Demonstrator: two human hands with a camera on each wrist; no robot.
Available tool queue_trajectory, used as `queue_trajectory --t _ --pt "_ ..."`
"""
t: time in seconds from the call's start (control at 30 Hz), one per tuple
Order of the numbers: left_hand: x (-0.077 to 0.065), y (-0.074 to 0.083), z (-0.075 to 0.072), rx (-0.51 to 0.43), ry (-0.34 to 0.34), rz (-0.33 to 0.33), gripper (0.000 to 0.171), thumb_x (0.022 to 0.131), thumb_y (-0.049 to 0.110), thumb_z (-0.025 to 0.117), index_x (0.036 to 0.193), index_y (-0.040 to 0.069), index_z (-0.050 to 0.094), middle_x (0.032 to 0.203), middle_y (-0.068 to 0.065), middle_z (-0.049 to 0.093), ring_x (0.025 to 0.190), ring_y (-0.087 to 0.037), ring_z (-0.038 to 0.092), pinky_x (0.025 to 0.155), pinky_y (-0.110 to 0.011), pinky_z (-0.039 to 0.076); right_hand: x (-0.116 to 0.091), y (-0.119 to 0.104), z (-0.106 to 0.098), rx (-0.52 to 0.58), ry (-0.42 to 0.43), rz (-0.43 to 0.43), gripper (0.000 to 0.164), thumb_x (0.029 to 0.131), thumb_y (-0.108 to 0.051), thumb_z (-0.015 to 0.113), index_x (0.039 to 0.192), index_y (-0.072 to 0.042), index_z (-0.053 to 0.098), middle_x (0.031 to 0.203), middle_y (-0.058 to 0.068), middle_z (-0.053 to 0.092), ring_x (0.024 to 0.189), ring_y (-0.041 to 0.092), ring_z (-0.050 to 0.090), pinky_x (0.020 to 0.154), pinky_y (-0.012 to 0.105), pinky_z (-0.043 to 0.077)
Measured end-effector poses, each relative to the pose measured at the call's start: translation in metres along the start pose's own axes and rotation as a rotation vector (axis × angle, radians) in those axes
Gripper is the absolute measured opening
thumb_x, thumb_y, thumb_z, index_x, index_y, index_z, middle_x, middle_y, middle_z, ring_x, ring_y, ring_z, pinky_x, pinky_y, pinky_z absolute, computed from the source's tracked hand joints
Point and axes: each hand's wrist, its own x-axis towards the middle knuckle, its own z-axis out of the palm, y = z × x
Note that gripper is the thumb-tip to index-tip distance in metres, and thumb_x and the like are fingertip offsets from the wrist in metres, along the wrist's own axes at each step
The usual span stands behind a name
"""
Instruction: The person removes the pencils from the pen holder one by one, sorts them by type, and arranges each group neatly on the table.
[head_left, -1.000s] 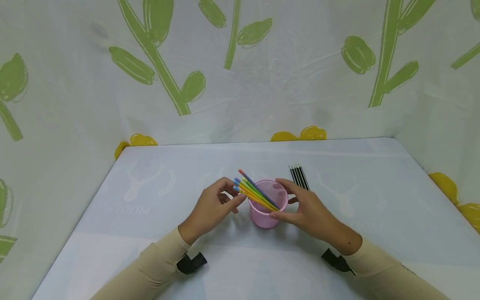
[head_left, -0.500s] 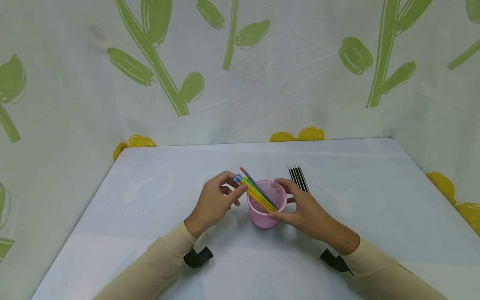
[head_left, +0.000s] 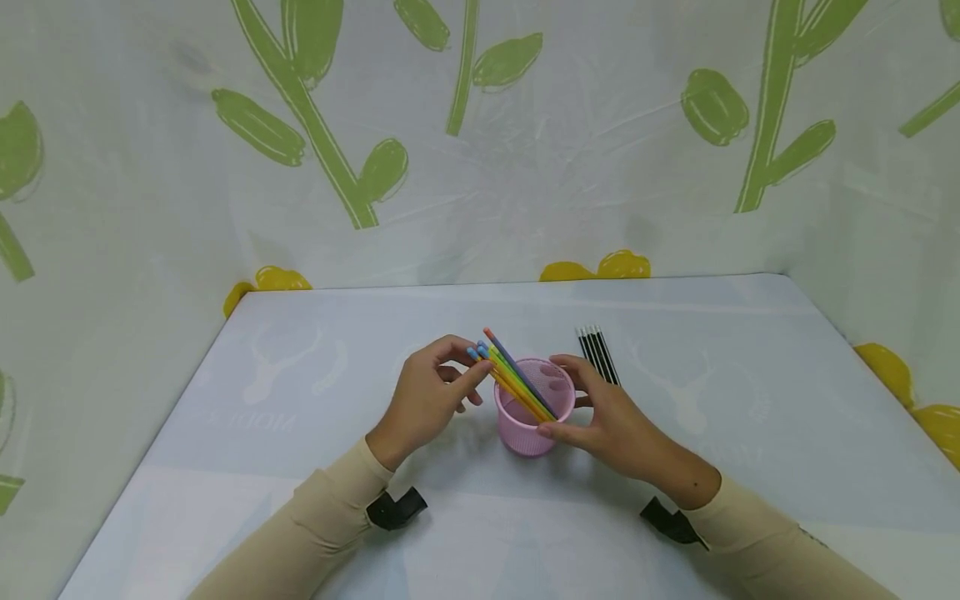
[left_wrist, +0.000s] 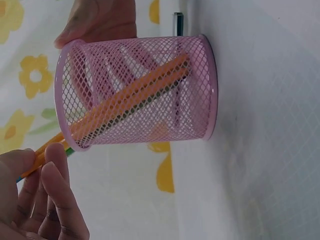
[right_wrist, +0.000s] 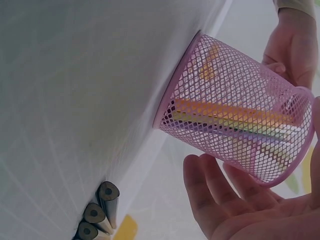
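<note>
A pink mesh pencil cup (head_left: 527,438) stands upright at mid-table, and several coloured pencils (head_left: 516,385) lean in it toward the left. Their upper ends, blue and red among them, stick out past the rim. My left hand (head_left: 422,402) pinches some of these pencils near the top, between thumb and fingers; orange and green ones show through the mesh in the left wrist view. With thumb and fingers spread around the rim, my right hand (head_left: 617,427) holds the cup from the right side. The pencils' lower ends show through the mesh (right_wrist: 235,75) in the right wrist view.
Behind my right hand lies a row of several black-and-white striped pencils (head_left: 597,354), their ends (right_wrist: 95,213) seen close up in the right wrist view. The white table (head_left: 450,542) meets a leaf-patterned cloth wall (head_left: 585,167) at its back and sides.
My left hand has moved slightly up and right, tipping the coloured pencils a bit more upright in the cup. The right hand and the cup stay nearly in place.
</note>
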Motion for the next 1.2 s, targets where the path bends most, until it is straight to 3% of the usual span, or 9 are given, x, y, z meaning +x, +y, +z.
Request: queue_trajectory --t 0.23,0.47,0.83,1.2 --pt "0.000 0.005 -0.006 -0.029 0.022 0.040 0.014 0.093 0.025 0.072 0.104 0.018 0.066 0.099 -0.005 0.064 0.065 -0.027 0.070 0.057 -0.032 0.056 0.001 0.000 0.000 0.001 -0.002 0.018 0.085 0.084 -0.038 0.080 0.149 -0.014 0.032 0.141 0.010 0.056 0.123 0.025 0.059 0.097 0.041 0.054" --pt "-0.001 0.011 -0.013 -0.050 0.067 0.119 0.012 0.095 0.021 0.070 0.103 0.013 0.065 0.099 -0.007 0.065 0.060 -0.020 0.067 0.053 -0.029 0.054 0.001 0.000 0.001 -0.001 0.001 0.013 0.085 0.084 -0.038 0.081 0.149 -0.013 0.032 0.141 0.010 0.056 0.122 0.024 0.059 0.096 0.040 0.054" --pt "-0.001 0.016 -0.026 -0.086 0.142 0.193 0.017 0.103 0.019 0.057 0.116 0.007 0.059 0.104 -0.010 0.062 0.059 -0.018 0.066 0.052 -0.030 0.053 0.001 -0.001 0.001 0.005 0.003 0.004 0.086 0.083 -0.038 0.082 0.149 -0.013 0.033 0.140 0.009 0.057 0.121 0.023 0.059 0.095 0.038 0.054" --pt "-0.001 0.022 -0.037 -0.191 0.180 0.256 0.021 0.108 0.016 0.044 0.123 0.003 0.048 0.089 -0.006 0.067 0.053 -0.021 0.063 0.050 -0.028 0.052 0.000 0.000 0.001 -0.023 0.009 0.013 0.085 0.084 -0.039 0.081 0.149 -0.014 0.033 0.142 0.008 0.056 0.123 0.023 0.058 0.095 0.038 0.055"
